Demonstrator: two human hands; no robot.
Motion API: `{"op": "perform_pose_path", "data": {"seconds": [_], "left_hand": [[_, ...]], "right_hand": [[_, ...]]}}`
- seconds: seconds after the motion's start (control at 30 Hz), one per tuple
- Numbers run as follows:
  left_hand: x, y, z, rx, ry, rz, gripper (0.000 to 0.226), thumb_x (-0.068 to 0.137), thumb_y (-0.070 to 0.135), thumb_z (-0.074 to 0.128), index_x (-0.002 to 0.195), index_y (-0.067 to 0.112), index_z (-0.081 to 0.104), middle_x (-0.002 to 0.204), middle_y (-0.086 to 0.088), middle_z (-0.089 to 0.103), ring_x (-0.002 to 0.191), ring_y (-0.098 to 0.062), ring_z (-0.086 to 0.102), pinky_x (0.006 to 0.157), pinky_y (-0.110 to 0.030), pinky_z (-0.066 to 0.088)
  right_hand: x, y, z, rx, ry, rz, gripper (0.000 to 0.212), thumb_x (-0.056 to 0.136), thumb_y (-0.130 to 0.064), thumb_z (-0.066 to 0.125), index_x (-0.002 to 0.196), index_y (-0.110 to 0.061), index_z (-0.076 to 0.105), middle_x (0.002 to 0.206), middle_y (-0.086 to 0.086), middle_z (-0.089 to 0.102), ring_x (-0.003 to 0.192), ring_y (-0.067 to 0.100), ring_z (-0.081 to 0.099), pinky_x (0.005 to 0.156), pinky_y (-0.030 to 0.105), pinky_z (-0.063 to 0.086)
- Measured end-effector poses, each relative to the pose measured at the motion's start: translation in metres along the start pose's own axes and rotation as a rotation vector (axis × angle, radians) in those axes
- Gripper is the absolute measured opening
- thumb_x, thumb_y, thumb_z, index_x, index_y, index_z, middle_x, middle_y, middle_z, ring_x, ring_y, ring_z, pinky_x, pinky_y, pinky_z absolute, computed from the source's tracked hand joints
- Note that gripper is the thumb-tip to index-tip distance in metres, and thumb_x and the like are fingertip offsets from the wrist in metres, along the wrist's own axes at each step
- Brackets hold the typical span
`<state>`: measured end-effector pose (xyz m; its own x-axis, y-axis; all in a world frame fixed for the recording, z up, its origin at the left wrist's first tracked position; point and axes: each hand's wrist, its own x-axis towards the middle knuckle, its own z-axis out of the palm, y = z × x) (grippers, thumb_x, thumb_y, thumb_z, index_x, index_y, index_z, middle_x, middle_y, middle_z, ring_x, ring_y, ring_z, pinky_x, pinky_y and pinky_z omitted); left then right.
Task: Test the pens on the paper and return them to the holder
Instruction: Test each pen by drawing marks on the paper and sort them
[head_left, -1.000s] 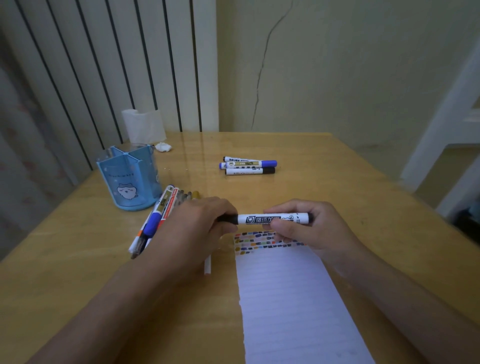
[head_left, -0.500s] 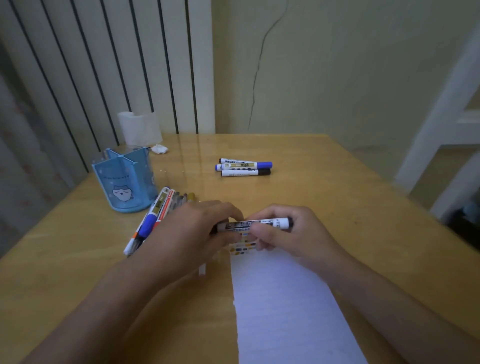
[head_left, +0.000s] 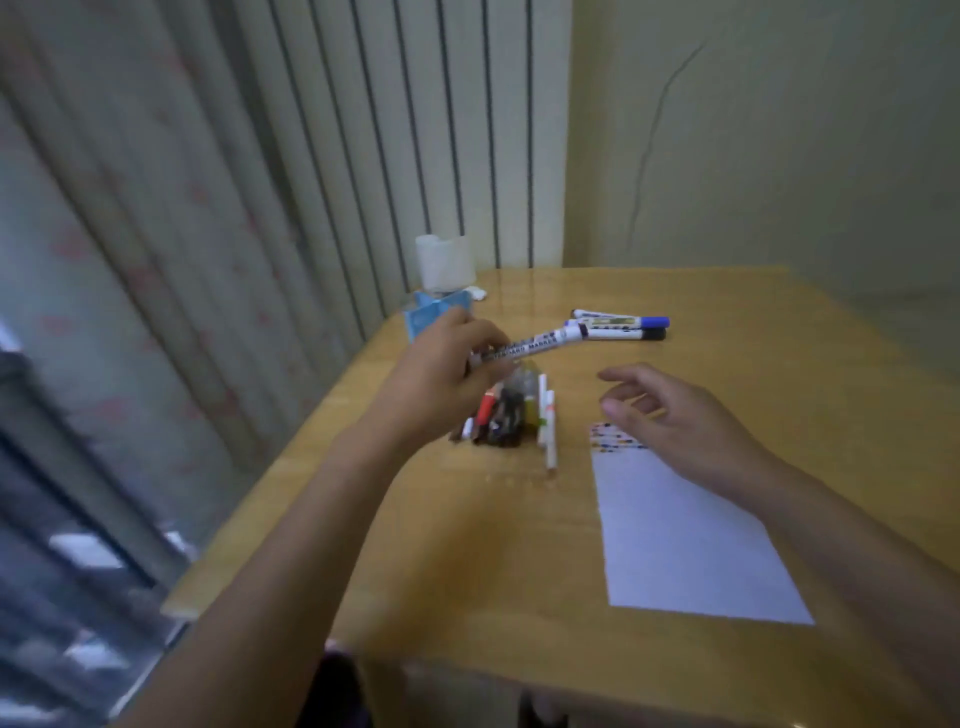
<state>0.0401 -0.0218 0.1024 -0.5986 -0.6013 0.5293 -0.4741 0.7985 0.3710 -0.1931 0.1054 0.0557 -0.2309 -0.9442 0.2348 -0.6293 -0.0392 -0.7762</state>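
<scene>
your left hand (head_left: 441, 374) grips a capped marker (head_left: 524, 349) near the blue holder (head_left: 431, 315), right hand (head_left: 675, 415) loose and empty over the marked paper (head_left: 685, 545), a pile of pens (head_left: 514, 421) apparently left.

A wooden worktop (head_left: 467, 561) carries everything. Toward its far left corner stands a blue pen holder (head_left: 431, 314), with a white translucent cup (head_left: 445, 262) behind it. A heap of pens (head_left: 511, 415) lies left of centre. Three markers (head_left: 621, 327) lie side by side farther back. A lined sheet of paper (head_left: 685, 540), with coloured test marks along its far edge, lies flat to the right.
</scene>
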Motion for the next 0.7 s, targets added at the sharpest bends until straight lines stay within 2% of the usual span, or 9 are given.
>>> {"op": "perform_pose_path", "data": {"seconds": [0.13, 0.2, 0.23, 0.3, 0.37, 0.43, 0.57, 0.63, 0.7], "left_hand": [[-0.067, -0.029, -0.068, 0.064, 0.084, -0.073, 0.023, 0.087, 0.029, 0.061, 0.108, 0.021, 0.067, 0.088, 0.005, 0.051, 0.074, -0.009, 0.048, 0.067, -0.022, 0.034], [-0.108, -0.048, -0.095, 0.065, 0.134, -0.172, 0.021, 0.087, 0.032, 0.059, 0.106, 0.025, 0.063, 0.087, 0.008, 0.054, 0.075, -0.007, 0.05, 0.069, -0.026, 0.037], [-0.128, -0.055, -0.107, 0.02, 0.175, -0.236, 0.018, 0.087, 0.033, 0.059, 0.104, 0.028, 0.061, 0.085, 0.012, 0.055, 0.074, -0.005, 0.051, 0.068, -0.027, 0.039], [-0.166, -0.064, -0.124, -0.12, 0.305, -0.34, 0.014, 0.088, 0.025, 0.064, 0.098, 0.029, 0.056, 0.078, 0.016, 0.057, 0.068, 0.002, 0.05, 0.064, -0.02, 0.042], [-0.195, -0.07, -0.134, -0.203, 0.452, -0.424, 0.024, 0.089, 0.006, 0.069, 0.094, 0.024, 0.053, 0.08, 0.008, 0.056, 0.069, -0.005, 0.05, 0.064, -0.017, 0.042], [-0.221, -0.082, -0.138, -0.229, 0.529, -0.55, 0.025, 0.088, -0.001, 0.068, 0.096, 0.018, 0.053, 0.083, -0.005, 0.056, 0.071, -0.014, 0.052, 0.067, -0.024, 0.044], [-0.257, -0.122, -0.128, -0.286, 0.494, -0.766, 0.027, 0.088, -0.004, 0.066, 0.099, 0.013, 0.047, 0.083, -0.013, 0.064, 0.073, -0.024, 0.063, 0.068, -0.034, 0.049], [-0.271, -0.142, -0.116, -0.308, 0.431, -0.86, 0.019, 0.094, -0.004, 0.057, 0.099, 0.01, 0.046, 0.075, -0.012, 0.059, 0.064, -0.027, 0.056, 0.059, -0.032, 0.045], [-0.282, -0.157, -0.103, -0.296, 0.359, -0.937, 0.008, 0.099, 0.008, 0.054, 0.093, 0.009, 0.05, 0.065, -0.007, 0.054, 0.059, -0.023, 0.049, 0.053, -0.03, 0.039]], "right_hand": [[-0.011, -0.042, 0.03, 0.041, -0.032, -0.088, 0.021, 0.097, -0.031, 0.062, 0.117, -0.035, 0.065, 0.103, -0.017, 0.068, 0.091, -0.002, 0.064, 0.079, 0.024, 0.049], [-0.019, -0.066, 0.051, 0.079, -0.057, -0.14, 0.018, 0.096, -0.025, 0.063, 0.112, -0.035, 0.067, 0.1, -0.021, 0.068, 0.086, -0.01, 0.062, 0.075, 0.015, 0.046], [-0.023, -0.076, 0.063, 0.103, -0.074, -0.163, 0.019, 0.096, -0.023, 0.064, 0.111, -0.034, 0.067, 0.099, -0.02, 0.069, 0.085, -0.013, 0.062, 0.074, 0.011, 0.045], [-0.03, -0.094, 0.086, 0.132, -0.131, -0.205, 0.022, 0.097, -0.023, 0.064, 0.116, -0.032, 0.068, 0.105, -0.017, 0.07, 0.09, -0.009, 0.063, 0.078, 0.011, 0.046], [-0.036, -0.111, 0.105, 0.122, -0.187, -0.254, 0.024, 0.097, -0.026, 0.062, 0.12, -0.03, 0.067, 0.109, -0.017, 0.069, 0.093, -0.004, 0.063, 0.079, 0.012, 0.048], [-0.041, -0.125, 0.12, 0.111, -0.226, -0.294, 0.024, 0.097, -0.028, 0.061, 0.121, -0.031, 0.067, 0.11, -0.018, 0.067, 0.093, -0.003, 0.061, 0.08, 0.013, 0.049], [-0.045, -0.138, 0.137, 0.095, -0.272, -0.316, 0.025, 0.098, -0.032, 0.06, 0.122, -0.032, 0.067, 0.109, -0.02, 0.067, 0.093, -0.004, 0.061, 0.081, 0.014, 0.05], [-0.044, -0.14, 0.142, 0.09, -0.285, -0.305, 0.024, 0.098, -0.033, 0.06, 0.121, -0.033, 0.067, 0.108, -0.021, 0.068, 0.093, -0.003, 0.062, 0.079, 0.013, 0.05], [-0.043, -0.141, 0.146, 0.088, -0.297, -0.286, 0.023, 0.098, -0.034, 0.06, 0.12, -0.034, 0.067, 0.107, -0.021, 0.069, 0.092, -0.003, 0.063, 0.08, 0.017, 0.052]]}}
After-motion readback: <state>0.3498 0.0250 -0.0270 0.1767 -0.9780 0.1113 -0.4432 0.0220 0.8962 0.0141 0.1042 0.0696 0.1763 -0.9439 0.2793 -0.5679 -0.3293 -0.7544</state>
